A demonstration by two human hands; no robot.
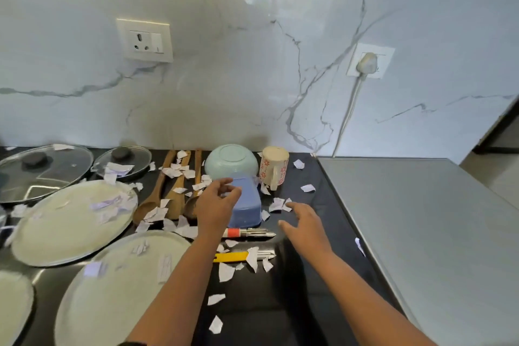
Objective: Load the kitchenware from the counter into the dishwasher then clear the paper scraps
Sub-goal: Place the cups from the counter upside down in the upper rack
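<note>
Both my hands open: left hand (217, 205) over blue container (245, 201) near counter's back edge; light, rigid plastic, I'd grip its long sides; right hand (304, 226) beside it.

I can read no text here; the faint purple print on the torn white paper scraps (107, 203) is illegible.

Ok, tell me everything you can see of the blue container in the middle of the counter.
The blue container is a rectangular tub, plastic by the look, lying upside down on the dark counter with its flat base up and long axis running away from the camera. The left hand reaches over its left side, fingers spread, seemingly touching it. Paper scraps lie around it; a green bowl sits just behind.
</note>
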